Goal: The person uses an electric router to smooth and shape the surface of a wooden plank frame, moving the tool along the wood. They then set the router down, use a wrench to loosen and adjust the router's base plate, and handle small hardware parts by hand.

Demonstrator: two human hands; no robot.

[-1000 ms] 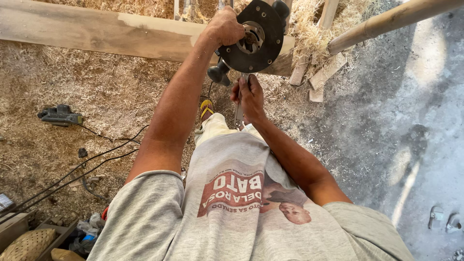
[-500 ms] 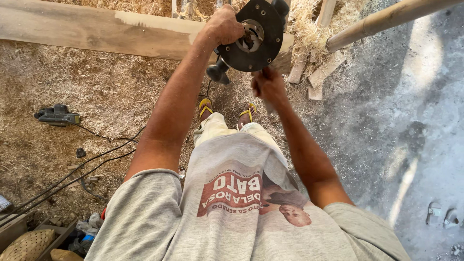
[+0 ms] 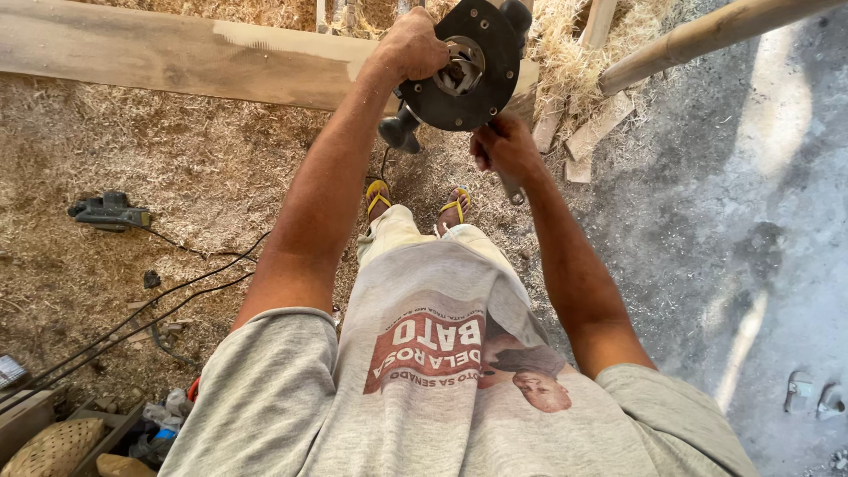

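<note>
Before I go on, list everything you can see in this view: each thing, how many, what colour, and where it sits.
router: 1, black round base turned up toward the camera, top centre, held up
hand tool: 1, dark metal, mostly hidden, below the router
plank: 1, pale wood, across the top left
pole: 1, tan, top right
wood offcuts: a few, pale, under the pole
power tool: 1, dark grey, on the sawdust at left
cables: 2, black, lower left
woven basket: 1, tan, bottom left corner
sandals: 2, yellow straps, centre
left hand: grips the router's rim
right hand: closed on the hand tool
</note>
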